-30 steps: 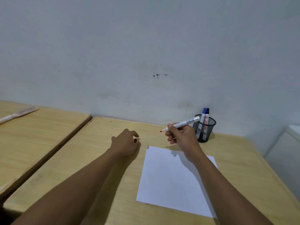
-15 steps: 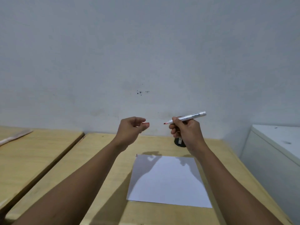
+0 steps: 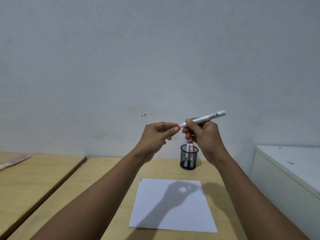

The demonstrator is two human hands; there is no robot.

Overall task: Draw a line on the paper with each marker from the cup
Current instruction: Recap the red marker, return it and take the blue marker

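Head cam view: both hands are raised up in front of the wall, well above the worktop point(image 3: 166, 170). Right hand point(image 3: 204, 137) is wrapped around a white marker point(image 3: 202, 118), gripping it near the writing end with the barrel angled up and away to the right. Left hand point(image 3: 155, 135) is pinching a small red bit point(image 3: 178, 126) between thumb and fingertip right at the marker's nose, looks like the cap, though it's too small to be sure, and it's touching or just about touching the marker. Straight below the right hand sits the black mesh cup point(image 3: 189, 159) with two more markers point(image 3: 189, 149) standing in it, one blue-topped, one with red print. Closer to the person than the hands, the white paper point(image 3: 173, 205) lies flat on the worktop, with short red marks point(image 3: 141, 179) at its far left corner and the hands' shadow falling across it.
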